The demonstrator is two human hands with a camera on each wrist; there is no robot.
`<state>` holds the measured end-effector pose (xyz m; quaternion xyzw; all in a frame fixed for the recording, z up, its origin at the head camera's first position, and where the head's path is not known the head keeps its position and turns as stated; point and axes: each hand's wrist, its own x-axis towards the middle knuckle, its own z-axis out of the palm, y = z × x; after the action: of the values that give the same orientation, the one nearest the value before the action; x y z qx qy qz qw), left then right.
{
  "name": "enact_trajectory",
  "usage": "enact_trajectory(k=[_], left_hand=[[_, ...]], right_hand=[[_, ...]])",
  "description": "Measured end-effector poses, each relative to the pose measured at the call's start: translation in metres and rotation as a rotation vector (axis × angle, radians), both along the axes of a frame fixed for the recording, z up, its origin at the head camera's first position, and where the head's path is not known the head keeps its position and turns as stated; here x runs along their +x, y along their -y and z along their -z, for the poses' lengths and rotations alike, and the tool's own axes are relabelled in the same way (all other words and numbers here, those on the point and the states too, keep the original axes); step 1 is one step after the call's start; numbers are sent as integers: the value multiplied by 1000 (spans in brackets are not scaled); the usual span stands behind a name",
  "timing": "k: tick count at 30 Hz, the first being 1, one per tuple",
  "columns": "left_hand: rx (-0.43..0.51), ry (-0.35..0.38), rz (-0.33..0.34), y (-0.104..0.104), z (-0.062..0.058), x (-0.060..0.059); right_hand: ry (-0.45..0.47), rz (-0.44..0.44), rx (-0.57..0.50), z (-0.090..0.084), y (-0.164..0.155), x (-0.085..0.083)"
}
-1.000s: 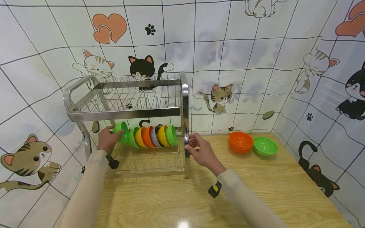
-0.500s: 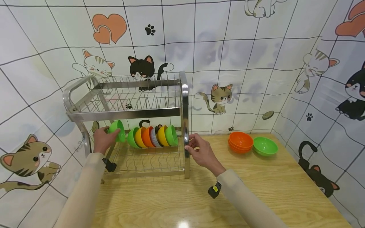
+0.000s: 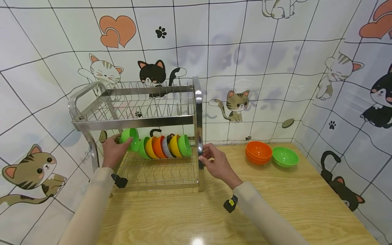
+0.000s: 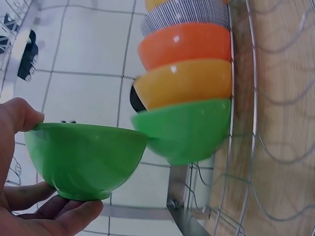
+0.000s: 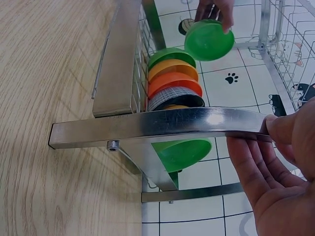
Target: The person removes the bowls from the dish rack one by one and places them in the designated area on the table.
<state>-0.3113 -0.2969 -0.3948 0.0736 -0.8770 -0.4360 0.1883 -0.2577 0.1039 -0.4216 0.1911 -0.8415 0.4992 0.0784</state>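
Observation:
My left hand (image 3: pixel 114 151) pinches a green bowl (image 3: pixel 129 139) between thumb and fingers at the left end of the dish rack's lower tier. In the left wrist view, the thumb is at the rim and the fingers are under the foot of the held bowl (image 4: pixel 86 157). Its edge lies close to another green bowl (image 4: pixel 187 130); whether they touch I cannot tell. That one ends a row of tilted bowls: yellow (image 3: pixel 150 147), orange (image 3: pixel 158 147), patterned (image 3: pixel 166 148) and more. My right hand (image 3: pixel 218 163) grips the rack's metal front post (image 5: pixel 187 122) between thumb and fingers.
The two-tier metal dish rack (image 3: pixel 137 122) stands on a wooden table (image 3: pixel 171 214) by a cat-patterned tiled wall. To its right are stacked orange bowls (image 3: pixel 258 151) and a green bowl (image 3: pixel 285 157). The rack's upper tier sits low over the left hand.
The left hand moved the green bowl left, away from the row, then back right and slightly up against its neighbour's side. The right hand has stayed on the post.

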Motion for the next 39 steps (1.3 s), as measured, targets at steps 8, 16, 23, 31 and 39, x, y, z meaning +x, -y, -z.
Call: enact_trajectory(k=[8, 16, 23, 31, 39], left_hand=[[42, 0, 23, -15, -10, 8], [51, -10, 54, -29, -15, 14], [86, 20, 67, -43, -20, 24], [132, 43, 71, -57, -19, 33], [184, 55, 113, -67, -13, 40]], right_hand=[[-1, 4, 9, 0, 0, 0], [-7, 1, 10, 0, 0, 0], [-4, -7, 0, 0, 0, 1], [-3, -11, 10, 0, -1, 0], [5, -19, 2, 0, -2, 0]])
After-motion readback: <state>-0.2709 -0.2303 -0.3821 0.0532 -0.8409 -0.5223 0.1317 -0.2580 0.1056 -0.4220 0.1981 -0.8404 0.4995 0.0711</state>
